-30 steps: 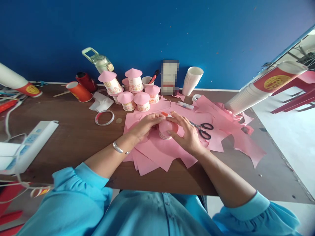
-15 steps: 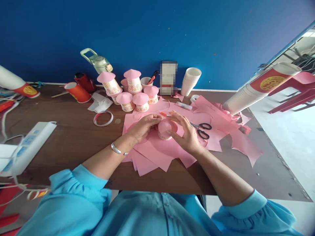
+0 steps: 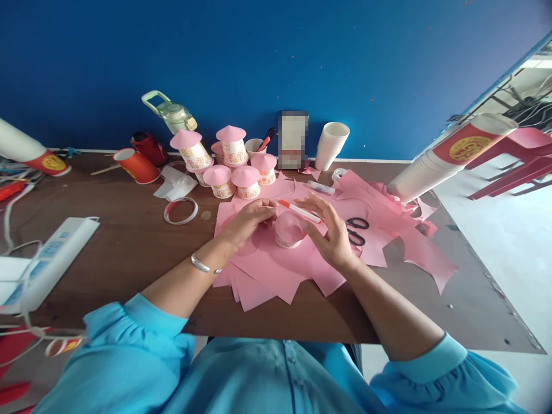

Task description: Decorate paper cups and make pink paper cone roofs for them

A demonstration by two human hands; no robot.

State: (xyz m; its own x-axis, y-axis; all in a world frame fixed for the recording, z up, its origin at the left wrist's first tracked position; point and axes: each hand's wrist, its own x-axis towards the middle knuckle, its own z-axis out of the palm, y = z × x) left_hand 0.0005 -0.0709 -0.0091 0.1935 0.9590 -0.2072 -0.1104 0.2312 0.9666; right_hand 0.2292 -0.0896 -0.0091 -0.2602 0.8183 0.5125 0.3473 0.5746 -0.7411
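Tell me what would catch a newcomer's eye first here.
First, the cluster of pink-roofed cups at the back of the table, left of centre. Then the pink paper sheets spread in the middle, under the left hand and right hand, with the blue wall behind.

Cool, fairly bright light seems to come from the right, washing the floor (image 3: 491,247) nearly white and laying a pale sheen over the right end of the brown surface (image 3: 129,241), while the left part and the upper left of the blue wall (image 3: 207,52) are dimmer. Soft shadows lie on the pink paper (image 3: 267,276) and beside the right forearm (image 3: 388,305). The middle is reasonably clear, but the wide lens stretches the edges, leaning 2 cup stacks (image 3: 448,155) outward, and coarse mosaic squares hide the upright phone (image 3: 293,138).
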